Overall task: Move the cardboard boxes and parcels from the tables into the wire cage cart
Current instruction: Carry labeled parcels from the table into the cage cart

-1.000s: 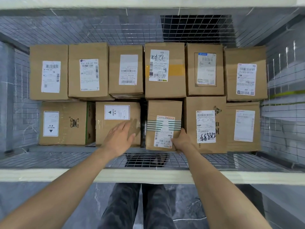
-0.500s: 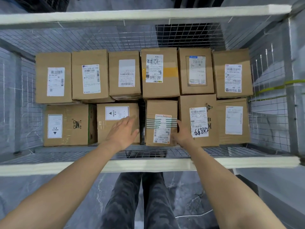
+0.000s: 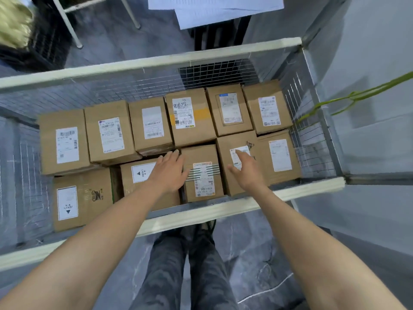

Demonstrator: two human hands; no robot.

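The wire cage cart [image 3: 201, 212] holds several labelled cardboard boxes in two rows. A small box with a green-striped label [image 3: 202, 173] sits in the near row. My left hand [image 3: 169, 171] lies flat, fingers apart, over the "HEAVY" box [image 3: 138, 175] just left of it. Over the box with the handwritten label [image 3: 237, 162] to its right, my right hand [image 3: 245, 170] hovers with spread fingers, holding nothing. Neither hand grips a box.
Another "HEAVY" box [image 3: 82, 200] stands at the cart's near left. Beyond the cart are white table legs [image 3: 69, 25], a dark crate [image 3: 44, 48] and white papers [image 3: 214, 10]. A green strap [image 3: 348, 97] hangs at the right. My legs stand before the cart.
My right hand has let go of the striped-label box and lifted to the right. My left hand has slid forward. My head has pulled back and up, showing the floor beyond the cart.
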